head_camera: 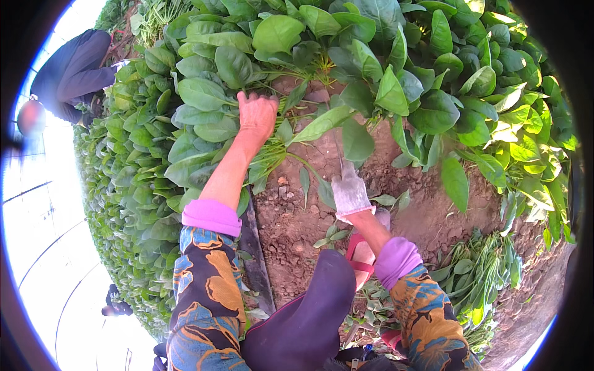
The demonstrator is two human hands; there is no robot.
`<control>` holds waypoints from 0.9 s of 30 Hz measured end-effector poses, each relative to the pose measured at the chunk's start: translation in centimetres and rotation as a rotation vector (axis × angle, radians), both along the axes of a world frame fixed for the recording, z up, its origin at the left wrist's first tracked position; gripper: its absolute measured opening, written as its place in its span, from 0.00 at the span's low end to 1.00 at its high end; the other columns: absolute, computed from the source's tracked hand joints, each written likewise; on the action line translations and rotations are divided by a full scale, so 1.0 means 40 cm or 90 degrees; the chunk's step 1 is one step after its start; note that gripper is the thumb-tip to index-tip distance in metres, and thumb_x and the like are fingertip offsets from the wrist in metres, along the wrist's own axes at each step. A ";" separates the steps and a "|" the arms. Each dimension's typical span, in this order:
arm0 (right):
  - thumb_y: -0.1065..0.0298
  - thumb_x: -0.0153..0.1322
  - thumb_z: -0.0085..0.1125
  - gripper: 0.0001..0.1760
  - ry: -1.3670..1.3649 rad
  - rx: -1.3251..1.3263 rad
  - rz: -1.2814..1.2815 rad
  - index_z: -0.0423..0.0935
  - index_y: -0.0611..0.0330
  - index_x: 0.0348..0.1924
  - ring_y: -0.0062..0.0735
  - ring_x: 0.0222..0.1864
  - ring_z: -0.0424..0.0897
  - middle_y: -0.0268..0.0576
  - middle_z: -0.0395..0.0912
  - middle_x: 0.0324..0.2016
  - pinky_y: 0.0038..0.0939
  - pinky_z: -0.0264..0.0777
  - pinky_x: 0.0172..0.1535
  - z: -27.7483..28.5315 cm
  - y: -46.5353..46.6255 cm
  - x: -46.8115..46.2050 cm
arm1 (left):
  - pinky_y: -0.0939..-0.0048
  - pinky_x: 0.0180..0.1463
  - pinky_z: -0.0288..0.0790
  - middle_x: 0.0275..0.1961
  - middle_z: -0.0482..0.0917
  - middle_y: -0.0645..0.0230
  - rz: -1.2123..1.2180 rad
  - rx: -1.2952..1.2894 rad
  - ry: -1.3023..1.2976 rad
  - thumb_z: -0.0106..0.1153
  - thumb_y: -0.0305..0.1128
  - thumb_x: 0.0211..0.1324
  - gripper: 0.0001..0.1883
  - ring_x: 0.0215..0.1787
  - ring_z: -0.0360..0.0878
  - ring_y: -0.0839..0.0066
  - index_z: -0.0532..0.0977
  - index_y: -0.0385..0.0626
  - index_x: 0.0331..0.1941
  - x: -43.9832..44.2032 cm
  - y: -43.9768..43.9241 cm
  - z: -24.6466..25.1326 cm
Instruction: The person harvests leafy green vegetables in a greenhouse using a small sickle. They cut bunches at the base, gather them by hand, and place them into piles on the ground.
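My bare left hand [258, 114] is closed around a bunch of leafy green plants, likely spinach [274, 153], whose thin stems run down below my fist. My right hand [349, 188] wears a pale knitted glove and grips a long thin metal tool [335, 134] that reaches up over the soil; its far end lies near the plant bases, and its exact kind cannot be told. Standing leafy plants [394, 88] rise above and to the right of both hands. A single broad leaf [358, 140] hangs close above the glove.
Cracked brown soil [292, 232] lies between my arms. A dark strip [253, 250] runs beside my left forearm. Pulled greens [482, 273] lie in a pile at lower right. A dense crop row [125, 185] fills the left. Another person [74, 69] bends over at upper left.
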State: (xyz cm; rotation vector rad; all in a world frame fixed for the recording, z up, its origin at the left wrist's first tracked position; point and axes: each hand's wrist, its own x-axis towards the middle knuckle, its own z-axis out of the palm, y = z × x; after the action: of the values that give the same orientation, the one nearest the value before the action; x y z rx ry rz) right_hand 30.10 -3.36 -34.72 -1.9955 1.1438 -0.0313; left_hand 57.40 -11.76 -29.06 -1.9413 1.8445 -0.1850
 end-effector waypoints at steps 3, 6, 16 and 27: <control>0.64 0.72 0.51 0.21 -0.130 0.117 -0.207 0.70 0.65 0.56 0.71 0.44 0.78 0.69 0.76 0.50 0.53 0.74 0.46 0.020 0.002 -0.005 | 0.48 0.56 0.62 0.36 0.84 0.68 -0.048 -0.038 -0.005 0.59 0.31 0.52 0.06 0.43 0.81 0.64 0.79 0.52 0.36 -0.002 0.032 0.001; 0.66 0.71 0.52 0.16 -0.209 0.117 -0.316 0.75 0.65 0.48 0.71 0.44 0.78 0.66 0.78 0.47 0.53 0.74 0.47 0.038 -0.020 0.004 | 0.46 0.57 0.62 0.35 0.80 0.69 -0.088 -0.042 0.004 0.59 0.31 0.52 0.07 0.44 0.79 0.64 0.78 0.53 0.36 -0.008 0.058 0.015; 0.71 0.62 0.60 0.16 0.049 -0.189 0.176 0.80 0.66 0.43 0.53 0.41 0.83 0.62 0.78 0.45 0.48 0.78 0.43 -0.023 -0.069 0.039 | 0.35 0.64 0.58 0.58 0.73 0.59 -0.066 0.159 0.097 0.74 0.62 0.37 0.47 0.61 0.70 0.56 0.72 0.49 0.62 -0.033 0.132 0.123; 0.69 0.56 0.68 0.15 0.067 -0.209 0.148 0.83 0.66 0.35 0.49 0.41 0.84 0.58 0.79 0.42 0.40 0.81 0.42 -0.053 -0.057 0.056 | 0.45 0.61 0.61 0.54 0.77 0.62 -0.038 0.248 -0.074 0.75 0.44 0.42 0.46 0.61 0.72 0.61 0.64 0.68 0.70 -0.039 0.114 0.108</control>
State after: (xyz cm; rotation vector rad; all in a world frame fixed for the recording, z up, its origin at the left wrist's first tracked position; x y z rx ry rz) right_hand 32.33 -5.65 -36.85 -2.4368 1.0139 0.0060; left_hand 55.83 -7.20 -24.73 -1.5773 1.7133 0.0416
